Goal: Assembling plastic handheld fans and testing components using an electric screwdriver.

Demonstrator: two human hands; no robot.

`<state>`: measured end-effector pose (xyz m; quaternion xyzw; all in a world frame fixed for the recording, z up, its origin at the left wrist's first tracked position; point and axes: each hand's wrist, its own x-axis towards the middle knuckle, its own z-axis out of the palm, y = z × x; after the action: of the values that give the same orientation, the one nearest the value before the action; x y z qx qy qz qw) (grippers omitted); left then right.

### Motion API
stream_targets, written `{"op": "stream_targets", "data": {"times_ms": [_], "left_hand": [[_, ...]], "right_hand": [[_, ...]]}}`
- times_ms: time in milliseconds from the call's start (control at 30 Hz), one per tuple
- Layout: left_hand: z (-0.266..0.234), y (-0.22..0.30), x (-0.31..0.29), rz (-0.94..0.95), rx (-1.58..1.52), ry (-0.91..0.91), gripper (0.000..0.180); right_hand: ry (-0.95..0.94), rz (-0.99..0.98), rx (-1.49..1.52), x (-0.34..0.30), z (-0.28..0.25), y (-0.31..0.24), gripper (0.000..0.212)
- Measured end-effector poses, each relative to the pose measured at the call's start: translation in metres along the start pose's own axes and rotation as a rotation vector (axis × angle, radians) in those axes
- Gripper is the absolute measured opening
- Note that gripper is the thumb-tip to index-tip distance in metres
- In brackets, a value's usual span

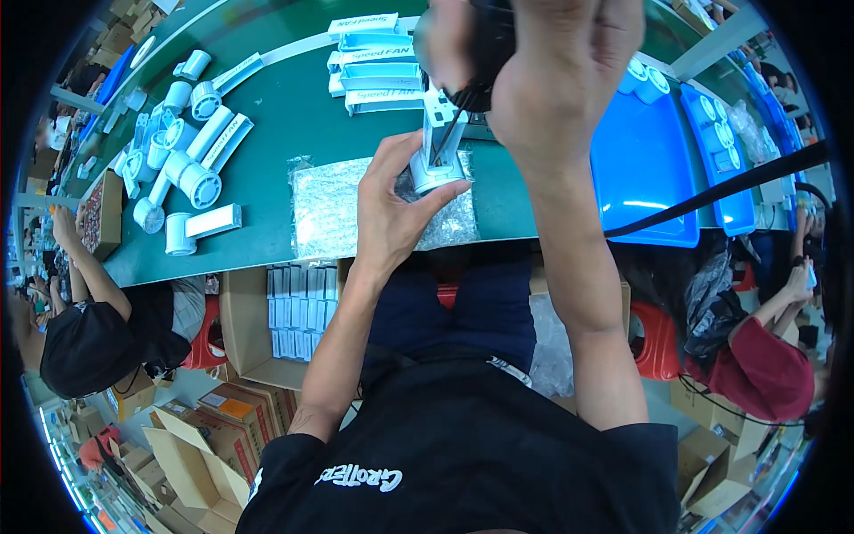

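Observation:
My left hand [387, 200] curls round the foot of a white plastic fan housing [429, 181], thumb on its near side and fingers on its left. The housing stands upright by a sheet of bubble wrap [325, 214]. Above it, close to the camera, my right hand [560, 98] grips a black electric screwdriver [487, 49], partly blurred and cut off by the top edge. A thin dark shaft slants from the tool down into the housing; its tip is hidden. White handle shells [382, 76] lie stacked just beyond.
White fan parts [191, 182] lie heaped on the green table [276, 116] at left. Blue trays [645, 178] stand at right, some holding white round parts. A black cable [721, 191] crosses there. A carton [245, 325] of white pieces sits below the edge. Co-workers sit on both sides.

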<state>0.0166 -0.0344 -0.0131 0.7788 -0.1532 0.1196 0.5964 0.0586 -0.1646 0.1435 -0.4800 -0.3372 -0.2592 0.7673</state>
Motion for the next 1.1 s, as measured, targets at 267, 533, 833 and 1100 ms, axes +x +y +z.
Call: {"op": "stream_targets", "data": {"times_ms": [267,533,833,1100], "left_hand": [[0.001,-0.004,0.000,0.034,-0.050,0.031,0.056],[0.006,-0.004,-0.002,-0.067,-0.010,0.086,0.060],[0.003,-0.002,-0.002,-0.043,-0.071,0.041,0.057],[0.004,-0.004,-0.001,-0.008,-0.069,0.046,0.058]], "right_hand": [[0.078,-0.043,-0.033,-0.002,0.017,-0.003,0.044],[0.104,-0.077,-0.020,0.008,-0.004,-0.029,0.044],[-0.003,-0.230,-0.191,0.051,-0.037,0.011,0.028],[-0.029,-0.167,-0.176,0.050,-0.039,0.014,0.030]]}}
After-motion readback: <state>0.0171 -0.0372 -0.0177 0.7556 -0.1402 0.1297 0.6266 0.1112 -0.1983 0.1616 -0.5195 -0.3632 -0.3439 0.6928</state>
